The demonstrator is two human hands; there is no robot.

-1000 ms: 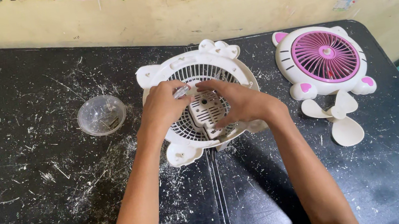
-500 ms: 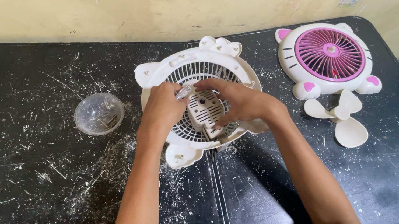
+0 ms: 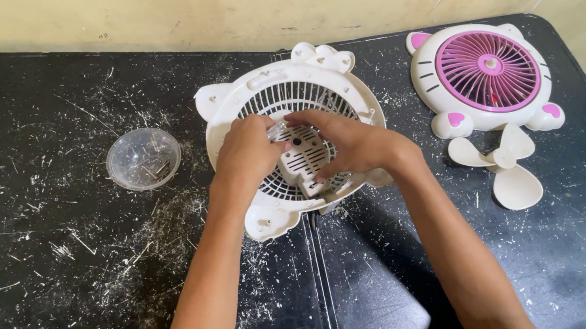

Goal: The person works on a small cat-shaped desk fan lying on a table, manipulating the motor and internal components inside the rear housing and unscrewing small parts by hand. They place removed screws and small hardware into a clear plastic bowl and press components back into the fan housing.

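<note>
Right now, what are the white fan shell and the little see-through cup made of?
White fan shell: looks like moulded plastic, smooth and matt, with thin grille slats. See-through cup: probably clear plastic, since the small bits inside show through; glass can't be ruled out.

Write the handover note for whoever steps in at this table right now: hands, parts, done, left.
Left hand: on the centre of the round white plastic fan grille shell, fingers pinching a small part there; which part cannot be made out.
Right hand: resting on the same centre block, steadying it.
Parts: the shell lies flat on the black scratched table. Small clear plastic cup of screws to its left. White fan front with pink grille to its right, loose white three-blade propeller below that.
Done: fan is apart, blade off.
Left: the work at the centre block; front and blade are still separate.
</note>
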